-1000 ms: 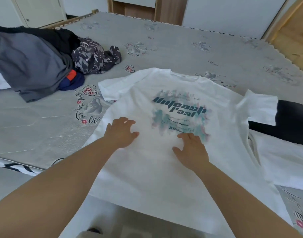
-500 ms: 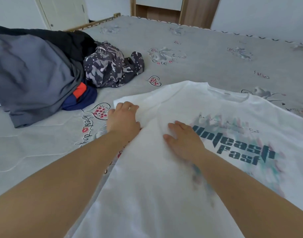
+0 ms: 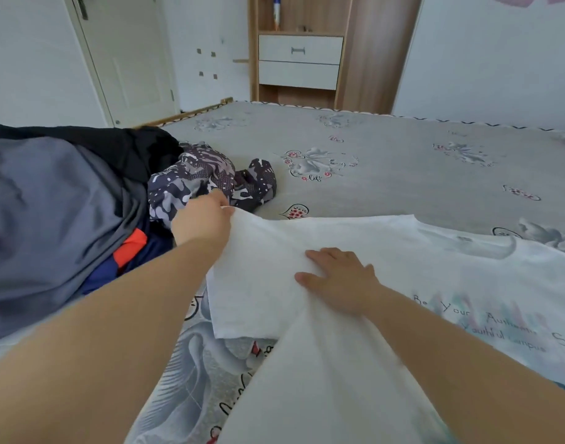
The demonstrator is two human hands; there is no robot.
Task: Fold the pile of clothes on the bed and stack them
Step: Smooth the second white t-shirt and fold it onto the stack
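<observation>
A white T-shirt (image 3: 370, 283) with teal print lies spread on the grey bed (image 3: 387, 168). My left hand (image 3: 202, 219) grips the edge of its left sleeve and lifts it off the sheet. My right hand (image 3: 342, 278) presses flat on the shirt near the shoulder, fingers straight. A pile of unfolded clothes lies at the left: a grey garment (image 3: 50, 219), a black one (image 3: 114, 145), a camouflage-patterned one (image 3: 204, 177) and a navy piece with orange (image 3: 130, 251).
The bed's far edge runs along a wall with a wooden cabinet with white drawers (image 3: 300, 59). A white door (image 3: 127, 59) stands at the back left. Bare patterned sheet (image 3: 435, 174) stretches beyond the shirt.
My left hand went from resting on the shirt's left side to gripping the sleeve and raising it. My right hand slid left towards the shoulder. The view swung left and up.
</observation>
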